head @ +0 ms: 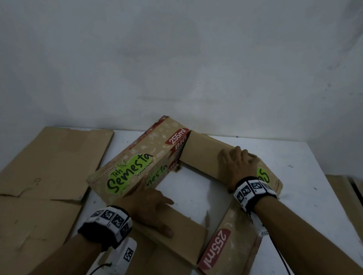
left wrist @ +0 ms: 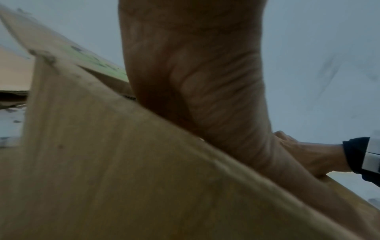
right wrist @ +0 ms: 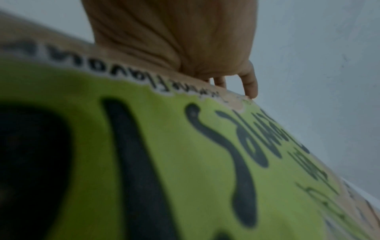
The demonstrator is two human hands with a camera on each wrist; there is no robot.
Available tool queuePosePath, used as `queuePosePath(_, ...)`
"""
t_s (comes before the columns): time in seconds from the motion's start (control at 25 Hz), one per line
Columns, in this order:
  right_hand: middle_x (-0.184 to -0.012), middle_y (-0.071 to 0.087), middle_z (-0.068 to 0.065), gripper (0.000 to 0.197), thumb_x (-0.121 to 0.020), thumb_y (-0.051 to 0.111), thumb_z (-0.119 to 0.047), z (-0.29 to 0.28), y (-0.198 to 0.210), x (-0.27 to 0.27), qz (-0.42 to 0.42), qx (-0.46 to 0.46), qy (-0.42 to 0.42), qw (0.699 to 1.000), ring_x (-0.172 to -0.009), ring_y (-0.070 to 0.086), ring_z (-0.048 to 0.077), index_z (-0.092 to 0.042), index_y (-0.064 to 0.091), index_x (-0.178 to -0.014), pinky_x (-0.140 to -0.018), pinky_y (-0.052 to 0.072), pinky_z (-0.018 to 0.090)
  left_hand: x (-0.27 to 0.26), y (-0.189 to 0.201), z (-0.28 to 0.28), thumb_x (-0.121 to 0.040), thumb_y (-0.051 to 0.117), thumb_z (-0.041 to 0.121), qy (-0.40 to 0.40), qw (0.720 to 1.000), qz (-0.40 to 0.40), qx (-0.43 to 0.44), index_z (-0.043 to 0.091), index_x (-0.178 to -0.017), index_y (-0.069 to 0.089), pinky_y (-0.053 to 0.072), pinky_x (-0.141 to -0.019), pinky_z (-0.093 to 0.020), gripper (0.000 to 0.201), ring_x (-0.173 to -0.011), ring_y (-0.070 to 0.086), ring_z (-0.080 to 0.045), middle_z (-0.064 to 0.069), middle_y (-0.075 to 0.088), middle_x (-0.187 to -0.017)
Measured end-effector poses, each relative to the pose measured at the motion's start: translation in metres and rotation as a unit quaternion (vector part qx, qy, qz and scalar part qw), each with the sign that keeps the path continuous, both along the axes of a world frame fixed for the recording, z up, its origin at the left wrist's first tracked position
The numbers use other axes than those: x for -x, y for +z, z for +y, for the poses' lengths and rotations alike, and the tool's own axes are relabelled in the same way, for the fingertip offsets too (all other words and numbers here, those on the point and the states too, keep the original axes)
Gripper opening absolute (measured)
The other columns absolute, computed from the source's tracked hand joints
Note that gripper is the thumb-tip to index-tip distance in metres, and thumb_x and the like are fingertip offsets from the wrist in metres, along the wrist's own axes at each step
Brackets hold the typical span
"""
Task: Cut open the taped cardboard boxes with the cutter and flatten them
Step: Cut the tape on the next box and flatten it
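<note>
- The cardboard box (head: 131, 161), printed "Teh Semesta" in green, stands opened out as a hollow four-walled ring in the middle of the white surface (head: 315, 191), with bare surface showing through its centre; both ends look already cut free, so the cutting step for this box seems done and the flattening step is in hand.
- The left hand (head: 155, 209) lies on the near plain flap (head: 168, 242) with fingers straight and spread, pressing rather than gripping.
- The right hand (head: 237, 163) rests on the top edge of the far right wall; its fingers reach over that edge, but whether they curl round it I cannot tell.
- Next, I judge, the ring must be pushed askew so opposite corners fold and the walls lie down on each other; that calls for both hands pressing in opposite directions, then bearing down on the creases.
- No cutter shows in any view.
- Flattened cardboard sheets (head: 39, 169) lie to the left on the surface, and only the head view shows them and the whole ring.
- The left wrist view alone shows the palm edge meeting the plain flap, with the other hand at the far side.
- The right wrist view alone shows the fingertips (right wrist: 252, 87) at the printed panel's edge, though blurred.
</note>
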State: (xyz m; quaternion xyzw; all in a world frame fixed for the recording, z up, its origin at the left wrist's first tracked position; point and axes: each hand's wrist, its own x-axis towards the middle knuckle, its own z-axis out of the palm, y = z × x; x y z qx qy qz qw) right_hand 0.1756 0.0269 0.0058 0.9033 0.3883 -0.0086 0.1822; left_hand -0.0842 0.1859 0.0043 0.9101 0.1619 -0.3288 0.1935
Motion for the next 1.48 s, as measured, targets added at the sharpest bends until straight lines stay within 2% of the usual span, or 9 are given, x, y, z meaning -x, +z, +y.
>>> queuePosePath(0.24,-0.140,0.028,0.016,0.106,-0.058,0.085,-0.052,0.002,0.002,0.000,-0.021,0.035,0.015,0.999,-0.127,0.036,0.040,-0.023,0.019,-0.137,-0.095,0.042,0.059,0.015,-0.012,-0.001,-0.058,0.046,0.098,0.057,0.958,-0.280,-0.019,0.039,-0.126,0.062,0.028,-0.111,-0.039,0.092,-0.110,0.043,-0.010,0.012,0.048,-0.114)
queuePosePath(0.32,-0.138,0.029,0.016,0.108,-0.057,0.082,-0.059,0.001,0.011,-0.001,0.009,0.040,0.030,0.999,-0.125,0.038,0.039,-0.023,0.020,-0.137,-0.095,0.043,0.060,0.019,-0.022,0.010,-0.061,0.051,0.095,0.065,0.926,-0.367,-0.063,0.035,-0.120,0.068,0.028,-0.112,-0.050,0.086,-0.102,0.046,-0.014,0.007,0.049,-0.105)
queuePosePath(0.48,-0.128,0.046,0.011,0.085,-0.065,0.072,-0.047,-0.002,0.053,-0.019,0.211,-0.053,0.006,0.976,-0.114,0.052,0.034,-0.025,0.034,-0.139,-0.088,0.050,0.045,0.025,-0.025,0.011,-0.067,0.056,0.089,0.023,0.939,-0.321,-0.118,0.038,-0.128,0.063,0.002,-0.119,-0.062,0.081,-0.127,0.047,-0.021,-0.001,0.056,-0.128)
queuePosePath(0.64,-0.113,0.067,0.008,0.027,-0.084,0.066,-0.038,-0.017,0.088,-0.058,0.437,-0.277,-0.119,0.848,-0.100,0.063,0.026,-0.027,0.069,-0.108,-0.087,0.056,0.041,0.027,-0.018,-0.003,-0.071,0.048,0.090,0.028,0.951,-0.274,-0.141,0.039,-0.134,0.059,-0.020,-0.118,-0.049,0.082,-0.142,0.037,-0.011,0.007,0.053,-0.144)
queuePosePath(0.76,-0.102,0.069,0.017,0.038,-0.091,0.066,-0.040,-0.025,0.085,-0.093,0.425,-0.458,-0.259,0.737,-0.088,0.069,0.033,-0.007,0.069,-0.110,-0.076,0.061,0.049,0.027,-0.011,-0.007,-0.068,0.032,0.098,0.025,0.962,-0.226,-0.152,0.040,-0.136,0.058,-0.024,-0.116,-0.051,0.093,-0.143,0.035,-0.005,0.013,0.054,-0.143)
queuePosePath(0.96,-0.143,0.035,0.026,0.087,-0.078,0.081,-0.027,-0.032,0.044,-0.094,0.187,-0.384,-0.268,0.864,-0.122,0.047,0.046,-0.012,0.028,-0.145,-0.092,0.049,0.054,0.020,-0.001,-0.012,-0.063,0.021,0.099,0.013,0.975,-0.141,-0.173,0.043,-0.139,0.052,-0.030,-0.112,-0.053,0.099,-0.147,0.027,-0.007,0.016,0.050,-0.146)
queuePosePath(1.08,-0.143,0.031,0.019,0.063,-0.082,0.072,-0.013,-0.027,0.031,-0.072,0.126,-0.257,-0.113,0.951,-0.129,0.035,0.041,-0.020,0.042,-0.138,-0.097,0.043,0.055,0.017,0.003,-0.014,-0.067,0.022,0.098,0.004,0.978,-0.086,-0.192,0.044,-0.142,0.048,-0.030,-0.110,-0.057,0.096,-0.150,0.020,-0.010,0.016,0.046,-0.150)
queuePosePath(1.24,-0.130,0.054,0.015,0.055,-0.088,0.064,-0.038,-0.028,0.011,-0.056,0.223,-0.169,-0.020,0.960,-0.114,0.057,0.035,-0.017,0.047,-0.137,-0.094,0.050,0.043,0.013,0.006,-0.016,-0.061,0.010,0.100,-0.017,0.978,-0.026,-0.209,0.044,-0.147,0.041,-0.030,-0.107,-0.062,0.107,-0.153,0.012,-0.015,0.013,0.037,-0.157)
queuePosePath(1.48,-0.159,0.024,0.011,0.082,-0.093,0.058,-0.044,-0.042,0.004,-0.057,0.258,-0.143,-0.018,0.955,-0.142,0.032,0.033,-0.021,0.011,-0.157,-0.113,0.033,0.054,-0.019,0.006,-0.038,-0.059,0.007,0.105,0.043,0.981,0.086,-0.170,0.047,-0.154,0.022,-0.036,-0.089,-0.073,0.112,-0.154,0.004,-0.023,0.011,0.027,-0.162)
